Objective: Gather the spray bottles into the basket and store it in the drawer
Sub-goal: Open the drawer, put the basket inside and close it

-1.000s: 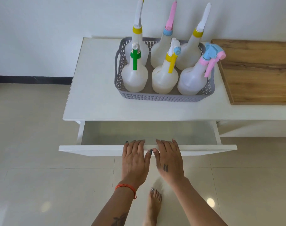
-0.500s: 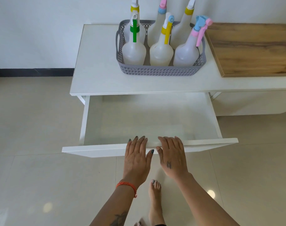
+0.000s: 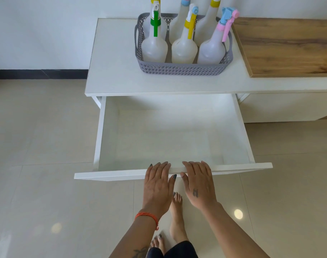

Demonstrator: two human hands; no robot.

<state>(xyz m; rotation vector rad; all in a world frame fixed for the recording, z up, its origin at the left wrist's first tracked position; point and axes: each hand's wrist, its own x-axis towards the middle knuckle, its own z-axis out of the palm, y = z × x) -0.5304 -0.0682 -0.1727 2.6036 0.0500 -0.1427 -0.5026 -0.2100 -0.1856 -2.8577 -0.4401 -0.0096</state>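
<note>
A grey lattice basket (image 3: 179, 68) stands on the white cabinet top (image 3: 112, 71), holding several translucent spray bottles. The front row has a green-trigger bottle (image 3: 154, 47), a yellow-trigger bottle (image 3: 184, 49) and a pink-and-blue-trigger bottle (image 3: 211, 50). Below, the white drawer (image 3: 106, 131) is pulled far out and its inside is bare. My left hand (image 3: 157, 185) and my right hand (image 3: 198, 183) lie side by side over the middle of the drawer's front panel (image 3: 112, 176), fingers hooked over its top edge.
A wooden board (image 3: 289, 45) lies on the cabinet top right of the basket. A white wall stands behind the cabinet. Beige floor tiles (image 3: 38, 202) surround it, and my bare feet (image 3: 175, 216) stand just below the drawer front.
Both hands have pulled the drawer out toward me, from slightly open to far open. The basket and bottles have stayed where they were on the cabinet top.
</note>
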